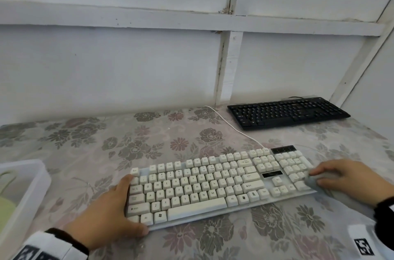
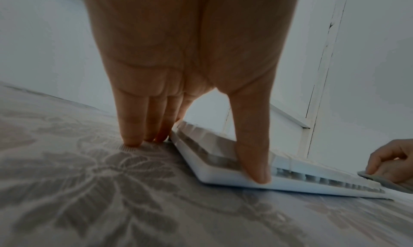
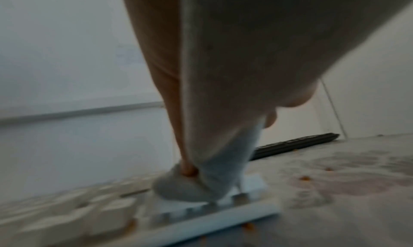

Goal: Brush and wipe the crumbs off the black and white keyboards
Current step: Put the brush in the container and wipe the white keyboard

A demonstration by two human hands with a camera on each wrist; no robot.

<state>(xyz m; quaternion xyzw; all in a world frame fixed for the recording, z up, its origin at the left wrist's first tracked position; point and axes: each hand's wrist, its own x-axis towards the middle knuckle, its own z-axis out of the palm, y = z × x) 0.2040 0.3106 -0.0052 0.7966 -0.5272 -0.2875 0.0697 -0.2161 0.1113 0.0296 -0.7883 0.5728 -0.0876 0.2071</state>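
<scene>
Hands are working on the white keyboard point(image 1: 215, 187), sitting at 6 o'clock on the table point(image 1: 106, 144). Left hand point(image 1: 106, 212) is bracing its 9 o'clock end, fingers straight. Right hand point(image 1: 349, 180) is pinching a grey cloth point(image 1: 319, 180) on the keys at 3 o'clock. Orange crumbs point(image 3: 304, 177) are lying nearby. Wiping gently outward looks best. The black keyboard point(image 1: 287, 111) is waiting at 1 o'clock.

Open floral tablecloth point(image 1: 89, 144) fills the frame's left and middle, passable; the white keyboard point(image 1: 213, 183) spans lower centre; its cable point(image 1: 232, 126) crosses upward; the black keyboard point(image 1: 287, 112) blocks upper right; a plastic bin point(image 1: 32, 176) crowds the left edge.
</scene>
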